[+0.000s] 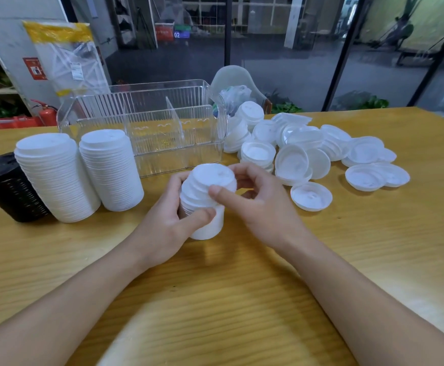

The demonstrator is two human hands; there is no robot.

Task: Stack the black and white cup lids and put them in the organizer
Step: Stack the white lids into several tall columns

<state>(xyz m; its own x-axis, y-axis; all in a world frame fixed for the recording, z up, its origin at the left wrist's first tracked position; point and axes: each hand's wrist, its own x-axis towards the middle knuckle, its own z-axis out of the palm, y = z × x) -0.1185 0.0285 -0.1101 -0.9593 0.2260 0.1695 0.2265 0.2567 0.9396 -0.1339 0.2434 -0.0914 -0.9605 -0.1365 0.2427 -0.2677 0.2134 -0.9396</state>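
Both hands, left hand [173,220] and right hand [258,204], are gripping a short white plastic lid stack [205,199] above the wooden table [215,299], while loose white lids [321,154] are waiting and the clear ribbed organizer [163,128] is sitting unfilled.

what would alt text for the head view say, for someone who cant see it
Two bare hands hold a short stack of white plastic cup lids above a wooden table, left hand gripping its side, right hand pinching the top lid. Behind: clear plastic organizer, loose white lids.
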